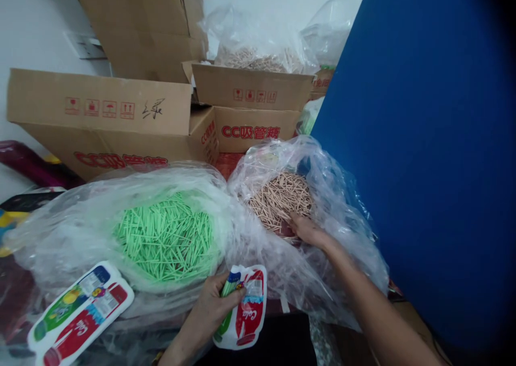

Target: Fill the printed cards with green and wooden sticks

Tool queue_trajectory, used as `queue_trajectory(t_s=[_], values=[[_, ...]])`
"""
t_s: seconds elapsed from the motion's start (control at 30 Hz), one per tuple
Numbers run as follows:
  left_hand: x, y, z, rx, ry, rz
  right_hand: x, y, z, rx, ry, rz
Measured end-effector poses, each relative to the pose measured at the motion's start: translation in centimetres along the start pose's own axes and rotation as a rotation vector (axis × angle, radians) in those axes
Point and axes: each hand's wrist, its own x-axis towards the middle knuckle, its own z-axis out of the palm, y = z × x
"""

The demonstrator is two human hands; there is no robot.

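Note:
In the head view my left hand (220, 304) grips a small flat pouch (250, 307) printed with a red cola bottle and a green bottle, thumb on its front. My right hand (306, 230) reaches into an open clear plastic bag (262, 164) at the right. Its fingers are closed together at the near edge of a pile of thin brown candy sticks (282, 196); the fingertips are partly hidden. To the left, another open clear bag (80, 215) holds a heap of bright green candy sticks (165, 237). A stack of matching bottle-printed pouches (83, 315) lies at the front left.
Open cardboard boxes (258, 121) with red lettering stand behind the bags, and a taller carton (141, 27) rises behind them. More brown sticks in a clear bag (258, 54) sit at the back. A blue panel (435, 156) blocks the right side.

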Motion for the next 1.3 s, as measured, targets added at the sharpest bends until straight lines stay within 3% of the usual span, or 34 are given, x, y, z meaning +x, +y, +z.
queue_trajectory(t_s=[0.27, 0.47, 0.57, 0.7, 0.87, 1.03, 1.17, 1.3], values=[[-0.1, 0.1, 0.1, -0.051, 0.006, -0.051, -2.2, -0.8, -0.4, -0.274, -0.089, -0.170], [-0.2, 0.4, 0.4, -0.032, 0.009, -0.054, -1.4, -2.5, 0.3, -0.217, -0.082, -0.196], [-0.3, 0.6, 0.5, -0.032, 0.008, -0.056, -0.9, -2.3, 0.9, -0.107, -0.070, -0.185], [-0.4, 0.4, 0.2, -0.028, 0.010, -0.026, -0.3, -0.3, 1.2, 0.142, -0.009, -0.166], [-0.4, -0.2, -0.2, -0.021, 0.015, -0.032, 0.4, 1.5, 1.1, 0.558, 0.189, -0.109], [-0.4, 0.1, 0.3, -0.019, 0.025, -0.006, 0.4, 0.5, 2.5, 0.938, 0.391, -0.130], [-0.5, 0.2, 0.3, -0.025, 0.024, -0.020, 0.5, -0.6, 4.8, 1.115, 0.416, -0.144], [-0.4, -0.2, 0.0, -0.013, 0.027, -0.017, 0.7, -1.2, 5.6, 1.163, 0.412, -0.156]])
